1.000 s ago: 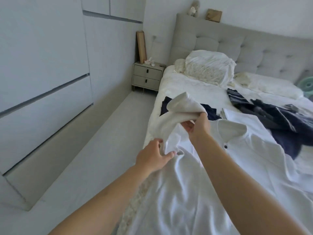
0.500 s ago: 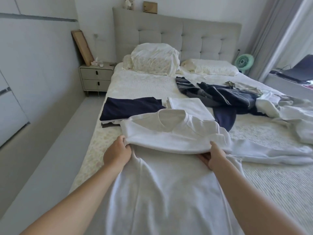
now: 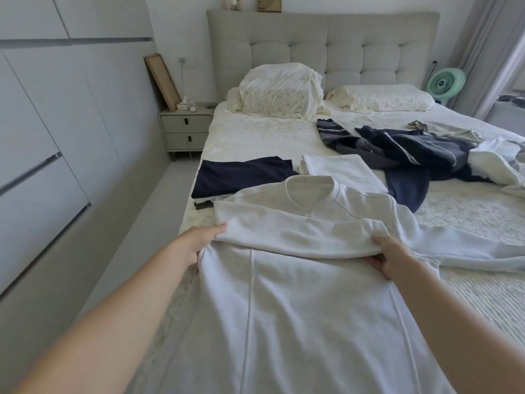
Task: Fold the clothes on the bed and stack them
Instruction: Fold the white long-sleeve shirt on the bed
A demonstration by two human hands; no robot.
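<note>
A white long-sleeved sweatshirt [image 3: 298, 302] lies flat on the bed [image 3: 255, 132], collar away from me. Its left sleeve is folded across the chest. My left hand [image 3: 199, 243] grips the sweatshirt's left edge at the sleeve fold. My right hand [image 3: 389, 257] pinches the cuff end of that folded sleeve. The other sleeve stretches out to the right. Behind it lie a folded navy garment [image 3: 241, 174] and a folded white garment [image 3: 343, 172]. A heap of unfolded dark striped clothes [image 3: 403, 155] and light clothes [image 3: 497, 163] lies at the right.
Two pillows [image 3: 281, 92] rest against the grey padded headboard. A nightstand [image 3: 186, 126] stands left of the bed, next to a wardrobe wall. A green fan [image 3: 446, 83] stands at the far right. A floor strip runs along the bed's left side.
One second ago both hands held the bunched sleeve up. Since then the sleeve was laid across the chest, and my hands now hold its two ends; the view has swung right.
</note>
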